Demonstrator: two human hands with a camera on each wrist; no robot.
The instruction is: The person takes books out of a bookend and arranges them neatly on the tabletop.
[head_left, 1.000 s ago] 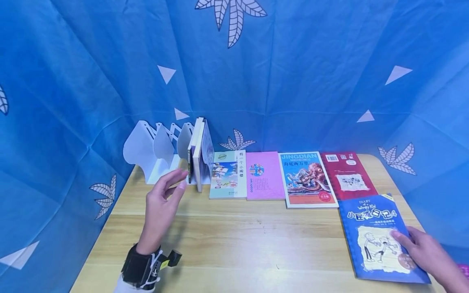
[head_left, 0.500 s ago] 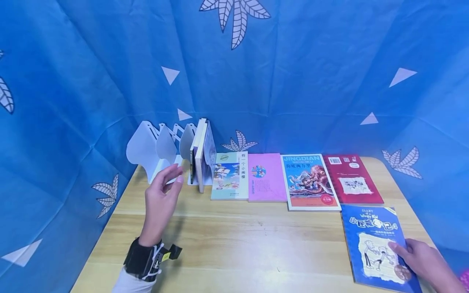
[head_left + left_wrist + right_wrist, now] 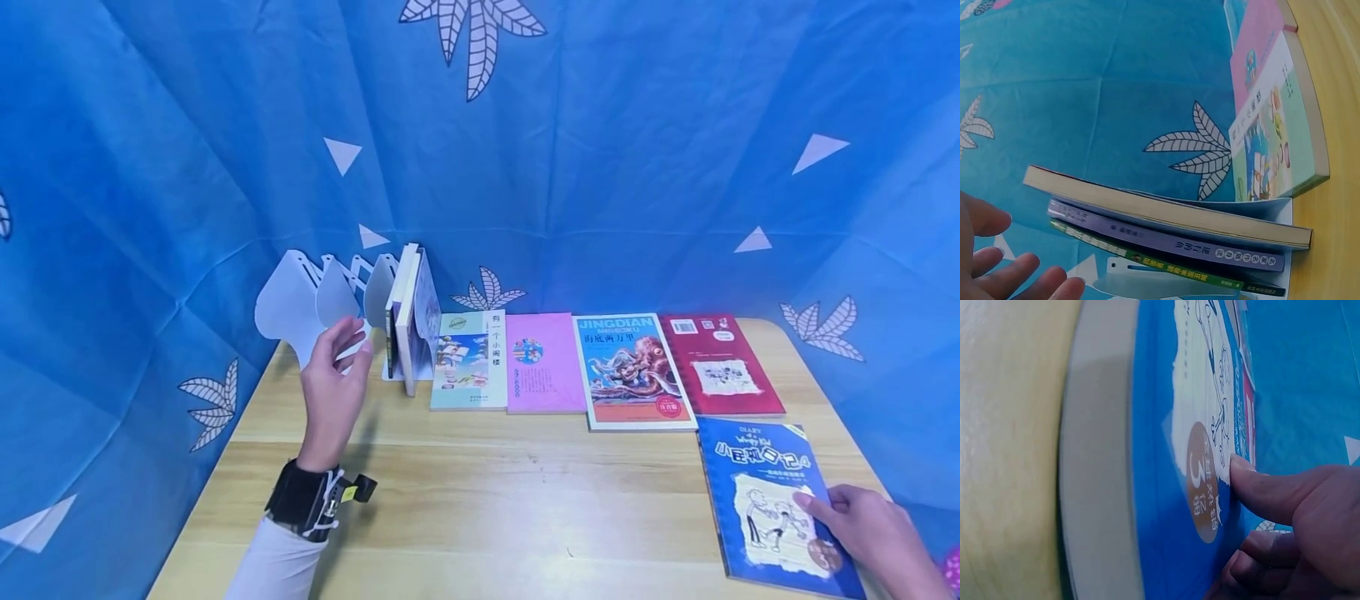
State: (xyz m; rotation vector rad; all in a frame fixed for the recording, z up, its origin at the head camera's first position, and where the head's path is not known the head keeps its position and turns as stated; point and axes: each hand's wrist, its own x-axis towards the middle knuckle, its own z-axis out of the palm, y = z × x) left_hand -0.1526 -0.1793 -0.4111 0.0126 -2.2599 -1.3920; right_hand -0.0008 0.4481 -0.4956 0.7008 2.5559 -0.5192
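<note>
At the table's right front corner my right hand point(image 3: 870, 525) grips the right edge of a blue book point(image 3: 772, 500), thumb on its cover; the right wrist view shows the fingers curled at the book's side. My left hand point(image 3: 335, 396) hovers in front of a white bookend rack point(image 3: 288, 300), fingers loosely bent and nothing in them. Several books point(image 3: 408, 325) stand upright at the rack's right end. In the left wrist view the hand's fingers are apart from a purple book point(image 3: 1166, 237) and a green-spined book point(image 3: 1160, 265) standing there.
Along the back lie a pale green book point(image 3: 468, 358), a pink book point(image 3: 545, 362), an octopus-cover book point(image 3: 636, 371) and a red book point(image 3: 722, 367). Blue curtain point(image 3: 555, 150) surrounds the wooden table point(image 3: 525, 492).
The blue book, held by my right hand, has come towards the front, off the red book's lower edge. My left hand stays near the rack, shifted slightly.
</note>
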